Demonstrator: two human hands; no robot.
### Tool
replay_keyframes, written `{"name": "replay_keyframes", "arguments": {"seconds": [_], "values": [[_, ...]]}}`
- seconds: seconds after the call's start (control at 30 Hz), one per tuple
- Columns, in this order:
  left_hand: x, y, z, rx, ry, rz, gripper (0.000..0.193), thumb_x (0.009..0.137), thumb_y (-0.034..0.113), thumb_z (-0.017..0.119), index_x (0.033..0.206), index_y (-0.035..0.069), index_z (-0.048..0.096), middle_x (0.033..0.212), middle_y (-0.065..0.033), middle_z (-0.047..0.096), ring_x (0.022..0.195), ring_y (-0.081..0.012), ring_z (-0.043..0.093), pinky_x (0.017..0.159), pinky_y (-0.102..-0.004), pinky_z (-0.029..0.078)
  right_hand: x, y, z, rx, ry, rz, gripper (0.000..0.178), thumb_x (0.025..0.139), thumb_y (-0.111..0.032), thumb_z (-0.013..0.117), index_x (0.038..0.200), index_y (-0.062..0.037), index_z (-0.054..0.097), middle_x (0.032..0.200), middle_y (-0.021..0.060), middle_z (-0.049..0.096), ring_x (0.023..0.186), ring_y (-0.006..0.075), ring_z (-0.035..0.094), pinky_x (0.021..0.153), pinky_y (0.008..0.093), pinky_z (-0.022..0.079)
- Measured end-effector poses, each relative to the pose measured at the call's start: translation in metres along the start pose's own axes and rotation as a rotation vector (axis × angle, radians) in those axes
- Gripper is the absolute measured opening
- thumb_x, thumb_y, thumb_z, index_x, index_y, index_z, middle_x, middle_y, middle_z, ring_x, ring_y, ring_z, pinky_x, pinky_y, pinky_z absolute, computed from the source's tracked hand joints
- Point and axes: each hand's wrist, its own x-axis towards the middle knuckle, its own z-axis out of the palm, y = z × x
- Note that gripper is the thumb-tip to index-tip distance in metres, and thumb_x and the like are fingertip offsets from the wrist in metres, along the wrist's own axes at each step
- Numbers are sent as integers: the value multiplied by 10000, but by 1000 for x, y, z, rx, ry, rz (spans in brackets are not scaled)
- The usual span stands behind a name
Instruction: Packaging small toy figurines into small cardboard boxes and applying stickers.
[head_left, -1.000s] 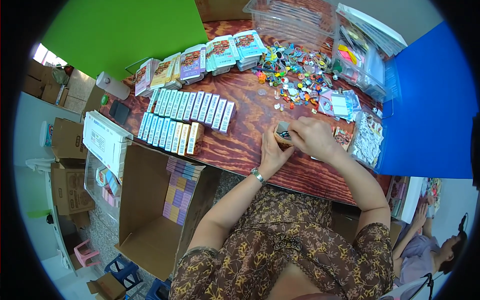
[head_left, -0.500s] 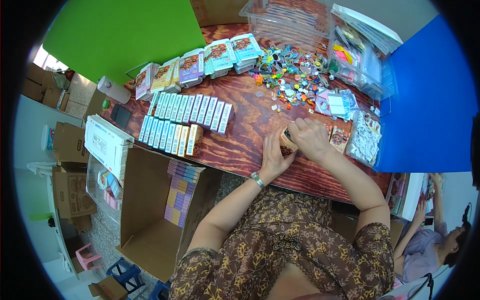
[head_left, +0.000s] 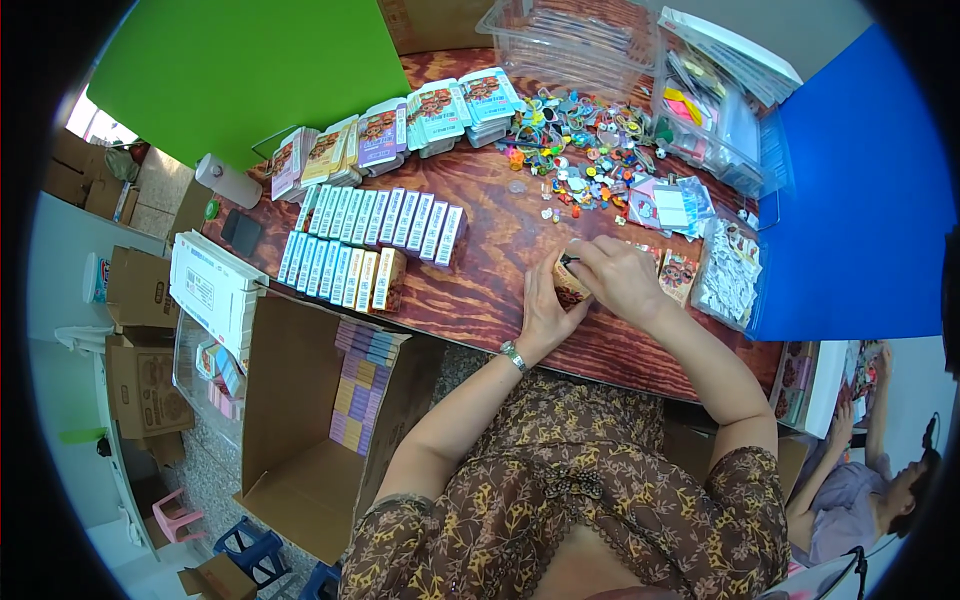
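Observation:
My left hand wraps round a small yellowish carton with a printed picture on its side, and holds it tilted just above the table's near edge. At the carton's upper end, my right hand bends its fingers together over the opening. Something small and dark shows by those fingertips; whether it is a held thing or the carton's inside I cannot tell. Beside my right hand lie flat picture cards or packets. A clear tray of small white packets stands to their right.
Two rows of filled cartons stand left of my hands, with stacks of flat cartons behind. Colourful small trinkets lie heaped at the back. A large open cardboard box is below the table's left edge. A co-worker sits at right.
My right hand has shifted slightly left and its fingers have turned at the carton's opening, where a dark bit now shows. The left hand still holds the carton.

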Motion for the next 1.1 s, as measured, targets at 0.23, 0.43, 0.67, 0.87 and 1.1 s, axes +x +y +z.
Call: {"name": "replay_keyframes", "arguments": {"seconds": [0.23,0.43,0.67,0.87,1.1], "values": [[2,-1,7,-111,-17,-1,901,721,128,858,1454,-8,352,1341,-210,512,1252,-346,525,1044,-419,447,-22,10,1,46,58,-145,319,837,-126,719,1147,-105,648,1069,99,620,967,311,638,739,404,560],[5,-2,6,-280,-63,-91,882,734,127,861,1451,2,362,1338,-179,500,1264,-331,508,1054,-414,433,-37,24,-13,128,191,-180,340,806,-58,702,1144,-76,674,1078,96,657,992,295,646,842,391,546],[5,-11,11,-179,-82,-80,914,749,160,883,1464,7,336,1328,-177,517,1216,-297,558,1014,-404,475,-93,180,-46,-111,616,454,171,898,-46,657,1064,-33,693,928,144,717,841,317,709,704,389,551],[1,-13,11,-226,-101,-115,913,754,151,883,1458,5,321,1298,-146,513,1183,-241,547,995,-367,461,-127,239,-46,-178,500,858,150,868,-83,702,1017,-80,688,944,114,678,872,329,682,745,421,540],[4,-9,11,-163,-96,-86,921,757,133,877,1473,5,313,1301,-141,518,1178,-231,546,995,-361,460,-133,254,-47,-350,329,726,108,862,-142,723,933,-113,646,941,85,627,909,322,648,743,450,521]]}}
